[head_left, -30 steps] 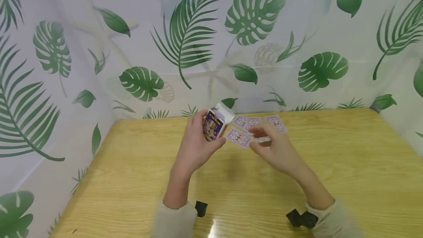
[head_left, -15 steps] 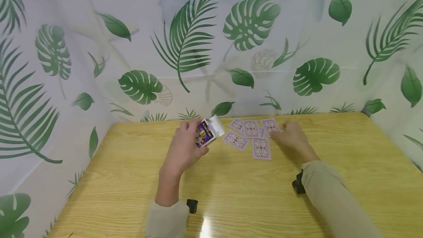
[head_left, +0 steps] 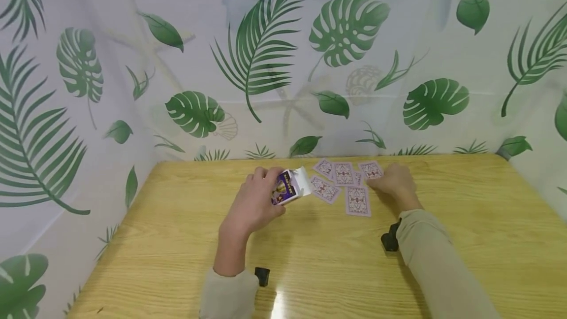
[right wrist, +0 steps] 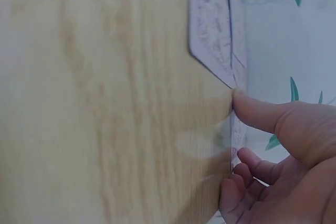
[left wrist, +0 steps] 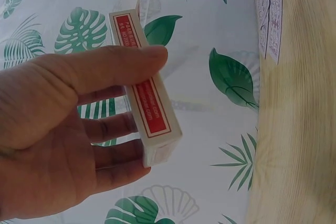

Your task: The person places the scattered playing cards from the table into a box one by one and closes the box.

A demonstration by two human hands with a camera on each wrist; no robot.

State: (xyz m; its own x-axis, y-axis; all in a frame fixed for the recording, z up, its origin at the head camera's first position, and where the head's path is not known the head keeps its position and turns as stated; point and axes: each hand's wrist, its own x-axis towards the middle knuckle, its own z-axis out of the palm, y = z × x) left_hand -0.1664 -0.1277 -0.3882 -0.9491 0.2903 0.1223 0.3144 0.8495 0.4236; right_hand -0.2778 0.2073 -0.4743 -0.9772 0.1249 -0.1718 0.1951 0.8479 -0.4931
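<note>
While left hand (head_left: 253, 202) grips the tuck box (head_left: 287, 188), rightmost playing card (head_left: 370, 169), lying flat, may elude right hand (head_left: 396, 182); pinch unconfirmed.

White print runs along the red panel (left wrist: 149, 111) on the narrow side of the card box (left wrist: 167, 109); below the thumb of the left hand (left wrist: 65, 129), two lines each end in "com", their beginnings blurred; above it stand small Chinese characters and "NO", with blurred digits; on the box's purple face (head_left: 282, 188), yellow lettering is too small to read.
</note>
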